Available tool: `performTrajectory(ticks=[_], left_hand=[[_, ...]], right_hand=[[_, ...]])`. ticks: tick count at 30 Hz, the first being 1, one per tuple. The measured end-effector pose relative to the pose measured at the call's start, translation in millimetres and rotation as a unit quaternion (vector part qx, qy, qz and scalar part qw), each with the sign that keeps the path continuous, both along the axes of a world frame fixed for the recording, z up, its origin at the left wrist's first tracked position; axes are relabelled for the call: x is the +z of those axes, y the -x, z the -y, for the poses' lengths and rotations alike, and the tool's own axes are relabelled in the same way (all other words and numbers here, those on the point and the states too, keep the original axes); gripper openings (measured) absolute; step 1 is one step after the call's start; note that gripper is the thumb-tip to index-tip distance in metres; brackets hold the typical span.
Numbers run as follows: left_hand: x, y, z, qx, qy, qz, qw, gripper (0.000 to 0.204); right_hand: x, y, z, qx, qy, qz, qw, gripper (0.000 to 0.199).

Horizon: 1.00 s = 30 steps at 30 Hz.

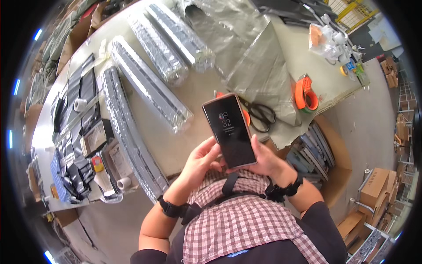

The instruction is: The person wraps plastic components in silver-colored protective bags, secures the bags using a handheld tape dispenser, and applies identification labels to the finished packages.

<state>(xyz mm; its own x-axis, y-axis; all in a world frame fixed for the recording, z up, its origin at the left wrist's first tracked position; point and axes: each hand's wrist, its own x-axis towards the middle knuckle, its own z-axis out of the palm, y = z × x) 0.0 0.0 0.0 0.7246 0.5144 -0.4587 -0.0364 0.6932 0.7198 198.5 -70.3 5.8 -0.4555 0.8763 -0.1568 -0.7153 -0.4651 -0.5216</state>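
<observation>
A dark smartphone [229, 130] with a lit screen is held upright over the table's near edge. My right hand [268, 159] grips its lower right side and back. My left hand [202, 160] cups its lower left corner, thumb against the screen's bottom edge. Both wrists wear black straps. Just behind the phone lie black-handled scissors [260, 115] on the table.
Several long plastic-wrapped bundles [149, 88] lie across the beige table [189, 141]. A grey woven sheet [259, 70] covers the far right part, with an orange tape dispenser [305, 94] at its edge. Black packets [77, 132] crowd the left; a cardboard box [327, 167] of items sits below right.
</observation>
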Motion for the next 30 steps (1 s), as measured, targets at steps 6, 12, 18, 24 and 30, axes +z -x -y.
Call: performTrajectory(ticks=[6, 12, 18, 24, 30], left_hand=[[-51.6, 30.4, 41.9, -0.294, -0.275, -0.256, 0.879, 0.029], [-118.5, 29.6, 70.4, -0.402, -0.152, -0.224, 0.874, 0.033], [-135.8, 7.9, 77.4, -0.349, -0.123, -0.214, 0.904, 0.044], [-104.7, 0.7, 51.4, -0.204, -0.33, -0.344, 0.855, 0.017], [-77.1, -10.7, 38.4, -0.204, -0.377, -0.335, 0.839, 0.018]], right_hand=[[-4.6, -95.5, 22.7, 0.281, -0.071, 0.274, 0.917, 0.063], [-28.8, -93.5, 39.3, 0.436, 0.037, 0.393, 0.809, 0.057], [-13.9, -75.4, 8.8, 0.513, -0.067, 0.401, 0.756, 0.056], [3.4, -44.7, -5.8, 0.597, -0.214, 0.518, 0.574, 0.049], [-28.2, 45.0, -6.0, 0.613, -0.367, 0.584, 0.386, 0.028]])
